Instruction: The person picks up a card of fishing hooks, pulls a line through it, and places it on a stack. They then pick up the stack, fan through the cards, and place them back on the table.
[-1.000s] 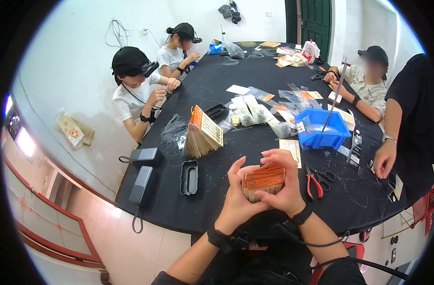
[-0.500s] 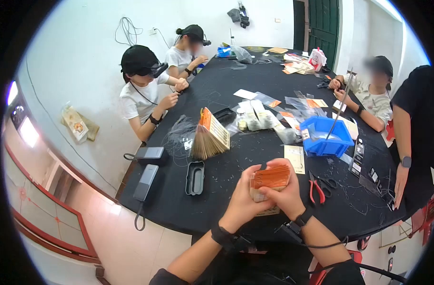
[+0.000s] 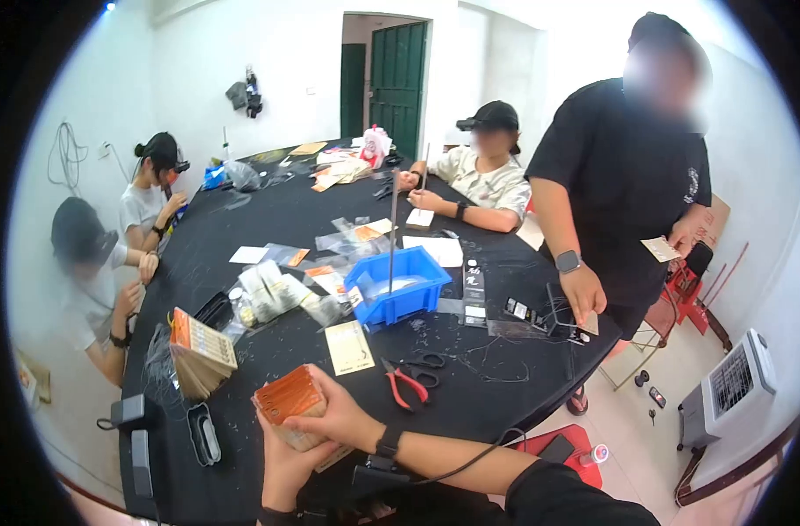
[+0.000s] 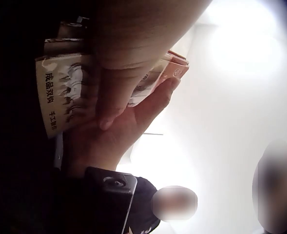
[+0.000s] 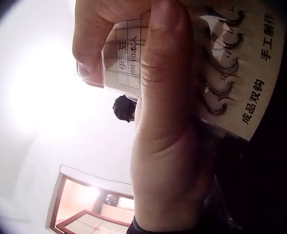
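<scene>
Hands: left hand point(image 3: 286, 469) and right hand point(image 3: 347, 416) are both clamped on a card stack point(image 3: 290, 399), fingers curled round its sides.
Card stack: orange end up, it is gripped above the near edge of a black-covered table point(image 3: 286, 219); the right wrist view shows a row of hooks on one card's face, the thumb lying across it.
Tools: red-handled pliers point(image 3: 406, 386) lie beside black scissors point(image 3: 428, 360), right of a loose cream card point(image 3: 349, 347).
Left side: a fanned card bundle point(image 3: 201, 355) stands near an open black tray point(image 3: 204, 436).
Blue bin: farther in, the bin point(image 3: 400, 307) has a thin rod point(image 3: 394, 228) rising from it, plastic-wrapped packets point(image 3: 273, 294) to its left.
Company: a standing person point(image 3: 606, 175) in black holds a card point(image 3: 661, 250); three others in caps sit around the table.
Back wall: a green door point(image 3: 397, 83).
</scene>
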A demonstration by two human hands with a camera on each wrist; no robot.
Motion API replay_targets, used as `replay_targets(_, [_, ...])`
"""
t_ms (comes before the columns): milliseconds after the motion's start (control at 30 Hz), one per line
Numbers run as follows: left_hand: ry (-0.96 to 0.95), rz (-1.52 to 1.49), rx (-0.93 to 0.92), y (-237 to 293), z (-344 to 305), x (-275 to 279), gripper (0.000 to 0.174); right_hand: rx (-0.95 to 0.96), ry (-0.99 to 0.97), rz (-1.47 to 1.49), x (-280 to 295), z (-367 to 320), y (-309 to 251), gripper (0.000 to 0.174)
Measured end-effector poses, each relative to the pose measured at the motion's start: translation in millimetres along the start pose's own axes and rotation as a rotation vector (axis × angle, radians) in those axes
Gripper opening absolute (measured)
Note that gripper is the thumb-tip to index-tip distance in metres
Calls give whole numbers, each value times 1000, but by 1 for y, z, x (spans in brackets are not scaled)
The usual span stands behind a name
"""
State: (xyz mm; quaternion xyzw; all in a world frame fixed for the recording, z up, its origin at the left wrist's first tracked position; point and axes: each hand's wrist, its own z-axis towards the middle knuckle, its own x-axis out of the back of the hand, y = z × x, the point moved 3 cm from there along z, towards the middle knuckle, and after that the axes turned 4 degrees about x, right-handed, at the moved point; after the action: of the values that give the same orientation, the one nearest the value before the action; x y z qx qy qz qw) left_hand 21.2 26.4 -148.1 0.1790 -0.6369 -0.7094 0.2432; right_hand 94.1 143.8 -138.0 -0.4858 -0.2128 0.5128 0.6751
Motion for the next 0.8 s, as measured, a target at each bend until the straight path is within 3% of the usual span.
replay_targets(167, [17, 45, -73, -9, -1, 3, 139, -38, -16, 128, -3, -5, 5, 69])
replay_targets(267, [44, -53, -47, 2, -8, -1, 138, -40, -75, 108, -4, -6, -2, 67])
replay_targets(400, [-83, 49, -58, -34, 2, 15, 132, 75, -121, -14, -2, -4, 10, 76])
replay_targets(500, [-37, 193, -146, -35, 7, 16, 123, 80, -56, -12, -4, -3, 5, 70])
replay_targets(567, [-25, 132, -68, -19, 12, 13, 117, 41, 45, 72, -3, -1, 7, 67])
replay_targets(633, [-35, 253, -181, 7, 9, 6, 83, 76, 57, 45, -4, -3, 4, 64])
replay_targets(700, [-107, 352, -175, 8, 7, 9, 65, 77, 60, 13, -6, -3, 2, 61])
replay_targets(767, [-249, 426, -51, -8, 6, 21, 61, 49, 62, -26, -8, -2, 0, 57])
replay_targets(800, [-206, 338, -115, -11, 3, 23, 64, 44, 47, -39, -11, -3, -2, 56])
